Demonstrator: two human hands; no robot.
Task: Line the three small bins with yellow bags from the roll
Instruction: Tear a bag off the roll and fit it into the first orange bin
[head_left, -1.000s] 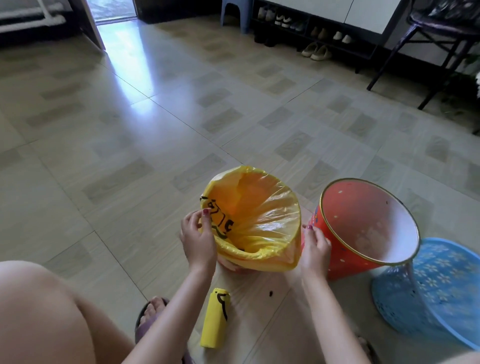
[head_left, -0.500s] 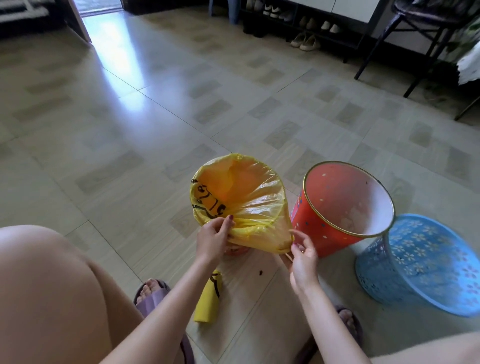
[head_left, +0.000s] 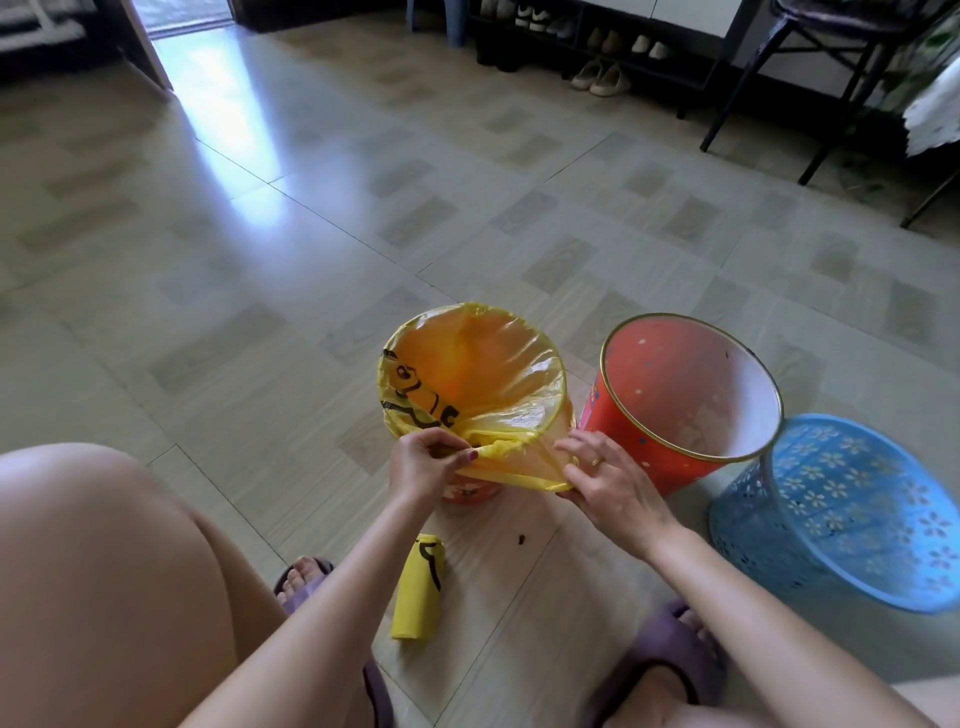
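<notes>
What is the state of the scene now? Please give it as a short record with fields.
lined bin: yellow bag folded over its rim
left hand: pinches the bag's gathered edge at the near rim
right hand: holds the bag's hem against the bin's side
red bin: unlined, right of the lined bin
blue bin: unlined, farthest right
roll: lies on the floor by the feet

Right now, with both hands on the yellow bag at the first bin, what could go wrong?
1. The left hand pinches the thin yellow plastic bag bunched at the near rim while the right hand holds its hem; a hard pull might tear it.
2. The tilted red plastic bin with a gold rim stands close beside the right hand and could be knocked.
3. The yellow bag roll lies by the feet and could be kicked away.
</notes>
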